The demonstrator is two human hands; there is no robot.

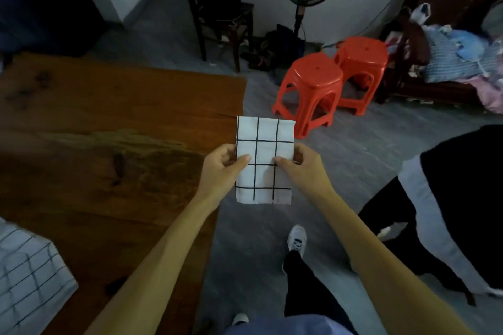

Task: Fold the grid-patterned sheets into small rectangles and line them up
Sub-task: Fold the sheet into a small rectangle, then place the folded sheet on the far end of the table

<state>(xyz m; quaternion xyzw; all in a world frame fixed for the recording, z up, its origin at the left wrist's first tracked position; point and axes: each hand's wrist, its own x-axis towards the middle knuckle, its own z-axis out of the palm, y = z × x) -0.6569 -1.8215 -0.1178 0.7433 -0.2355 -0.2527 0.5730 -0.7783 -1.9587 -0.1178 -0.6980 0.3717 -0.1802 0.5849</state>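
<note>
- Centre of the frame: the folded sheet (264,159), white with black grid lines, is held up in the air just past the right edge of the wooden table (109,122), over the grey floor and not resting on anything.
- The left hand (221,164) pinches its left edge, thumb on the front face and fingers curled behind.
- The right hand (298,164) mirrors it on the right edge, thumb pressed near a grid line.
- The sheet already reads as a tall, narrow rectangle, so I judge it is either one fold short of small or ready to go down on the table.
- Risk one: both pinches sit mid-height, so the lower part hangs free; the layers could slip and the fold open.
- Risk two: a loosened pinch drops it on the floor rather than the table.
- Lower left of the frame: a grid-patterned pile (30,277) lies on the table's near corner, seemingly more sheets; set too close, this one could spoil the line.
- Right of centre, two red stools (334,81) stand clear.
</note>
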